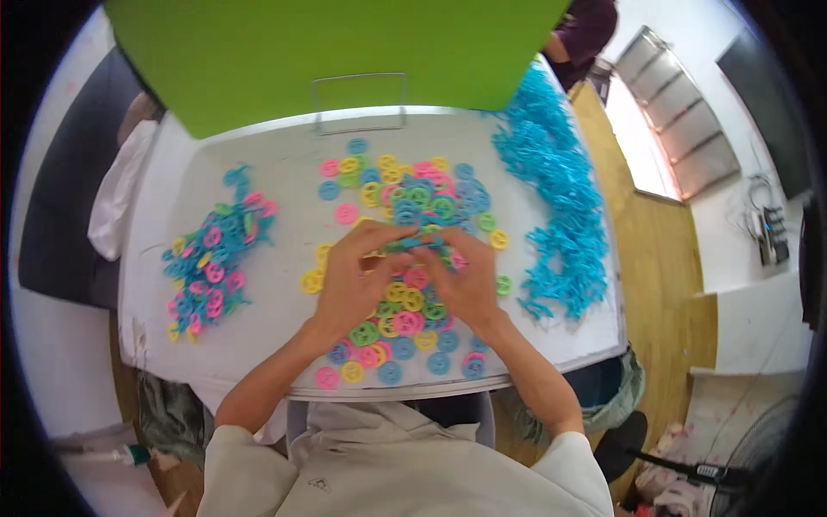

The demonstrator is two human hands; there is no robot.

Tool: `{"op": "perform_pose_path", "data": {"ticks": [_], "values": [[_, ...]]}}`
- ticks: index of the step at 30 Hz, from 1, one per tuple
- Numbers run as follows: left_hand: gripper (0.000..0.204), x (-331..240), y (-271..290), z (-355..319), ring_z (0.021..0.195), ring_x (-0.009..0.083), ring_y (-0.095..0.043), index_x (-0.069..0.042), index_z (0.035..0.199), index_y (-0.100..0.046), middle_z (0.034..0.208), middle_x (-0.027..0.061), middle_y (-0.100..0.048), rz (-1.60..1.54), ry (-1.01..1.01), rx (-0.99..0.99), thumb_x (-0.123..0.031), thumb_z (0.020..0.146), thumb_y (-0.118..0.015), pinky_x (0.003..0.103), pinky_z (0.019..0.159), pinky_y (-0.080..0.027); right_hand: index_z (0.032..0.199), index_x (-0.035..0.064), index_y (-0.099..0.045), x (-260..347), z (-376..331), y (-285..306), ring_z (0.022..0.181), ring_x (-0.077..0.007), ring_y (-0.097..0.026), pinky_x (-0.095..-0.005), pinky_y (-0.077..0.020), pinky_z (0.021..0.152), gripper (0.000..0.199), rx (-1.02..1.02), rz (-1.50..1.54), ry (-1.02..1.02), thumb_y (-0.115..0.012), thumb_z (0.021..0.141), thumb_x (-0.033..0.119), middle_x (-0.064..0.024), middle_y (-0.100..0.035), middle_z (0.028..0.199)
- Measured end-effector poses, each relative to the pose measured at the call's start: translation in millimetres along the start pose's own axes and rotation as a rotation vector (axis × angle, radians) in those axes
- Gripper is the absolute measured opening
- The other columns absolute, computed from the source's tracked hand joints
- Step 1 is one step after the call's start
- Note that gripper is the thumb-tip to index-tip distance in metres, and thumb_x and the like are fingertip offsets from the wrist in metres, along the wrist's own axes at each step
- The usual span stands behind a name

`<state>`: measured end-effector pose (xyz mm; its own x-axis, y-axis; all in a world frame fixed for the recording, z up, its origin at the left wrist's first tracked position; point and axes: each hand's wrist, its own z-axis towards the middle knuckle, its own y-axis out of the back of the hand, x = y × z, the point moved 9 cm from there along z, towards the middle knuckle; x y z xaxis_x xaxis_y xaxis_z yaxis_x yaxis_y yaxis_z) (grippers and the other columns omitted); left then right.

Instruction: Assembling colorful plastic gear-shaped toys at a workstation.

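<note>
In the middle of the white table, my left hand [355, 269] and my right hand [465, 280] meet over a loose heap of small plastic wheels [405, 321] in pink, yellow, green and blue. Fingertips of both hands are pinched together around a small blue plastic piece [418, 243] with bits of green and yellow next to it. My fingers cover most of it, so its full shape is hidden. On the left lies a pile of blue pieces with coloured wheels on them [213, 258]. To the right stretches a long heap of thin blue plastic pieces [560, 198].
A green panel [327, 52] with a metal wire stand [360, 103] stands across the table's far side. A person in dark clothing [587, 34] is at the far right corner. A fan [767, 457] and a dark bin with a bag liner [607, 383] sit at lower right.
</note>
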<state>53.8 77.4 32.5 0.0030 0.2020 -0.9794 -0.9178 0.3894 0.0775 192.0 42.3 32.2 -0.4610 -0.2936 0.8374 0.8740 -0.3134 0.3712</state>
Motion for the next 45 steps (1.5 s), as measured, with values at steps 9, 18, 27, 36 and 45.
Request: {"op": "perform_pose_path", "data": {"ticks": [9, 18, 27, 36, 45], "values": [[0.022, 6.8, 85.4, 18.7, 0.078, 0.0114, -0.062, -0.002, 0.112, -0.061, 0.101, 0.0063, -0.064, -0.053, 0.131, -0.296, -0.012, 0.094, -0.054, 0.023, 0.063, -0.049, 0.097, 0.0063, -0.069, -25.7, 22.8, 118.2, 0.090, -0.0284, -0.061, -0.0366, -0.0464, 0.081, 0.027, -0.122, -0.754, -0.059, -0.074, 0.070, 0.005, -0.0100, -0.067, 0.094], [0.018, -45.0, 147.3, 9.8, 0.083, 0.0281, -0.058, -0.004, 0.092, -0.064, 0.086, 0.0110, -0.061, 1.221, -0.107, -0.649, 0.002, 0.078, -0.055, 0.038, 0.074, -0.047, 0.090, 0.0026, -0.070, -79.0, 20.0, 132.0, 0.087, -0.0296, -0.063, -0.0369, -0.0492, 0.077, 0.020, -0.011, -0.634, -0.405, -0.073, 0.070, 0.006, -0.0139, -0.068, 0.091], [0.021, -9.0, 76.0, 15.0, 0.094, 0.0308, -0.050, -0.007, 0.097, -0.067, 0.098, 0.0121, -0.056, 0.930, -0.307, -0.278, -0.002, 0.077, -0.062, 0.042, 0.082, -0.043, 0.092, 0.0035, -0.069, -70.7, 26.4, 141.8, 0.083, -0.0238, -0.063, -0.0343, -0.0483, 0.076, 0.018, -0.107, -0.706, -0.304, -0.072, 0.074, 0.008, -0.0114, -0.068, 0.091], [0.027, 28.7, 15.1, 15.3, 0.088, 0.0294, -0.049, -0.008, 0.102, -0.065, 0.089, 0.0091, -0.054, 0.820, -0.299, -0.103, -0.006, 0.076, -0.069, 0.038, 0.079, -0.045, 0.106, 0.0002, -0.055, -62.3, 29.5, 76.0, 0.095, -0.0200, -0.065, -0.0326, -0.0556, 0.083, 0.014, -0.096, 0.461, -0.273, -0.054, 0.095, 0.008, -0.0135, -0.064, 0.108], [0.016, 39.0, 12.0, 12.2, 0.081, 0.0111, -0.061, -0.003, 0.104, -0.061, 0.090, 0.0028, -0.062, -0.241, 0.295, 0.025, -0.015, 0.092, -0.061, 0.025, 0.069, -0.050, 0.101, 0.0020, -0.049, -39.4, 16.5, 20.9, 0.100, -0.0206, -0.064, -0.0316, -0.0541, 0.087, 0.011, 0.000, 0.724, -0.356, -0.055, 0.092, 0.001, -0.0160, -0.061, 0.114]]}}
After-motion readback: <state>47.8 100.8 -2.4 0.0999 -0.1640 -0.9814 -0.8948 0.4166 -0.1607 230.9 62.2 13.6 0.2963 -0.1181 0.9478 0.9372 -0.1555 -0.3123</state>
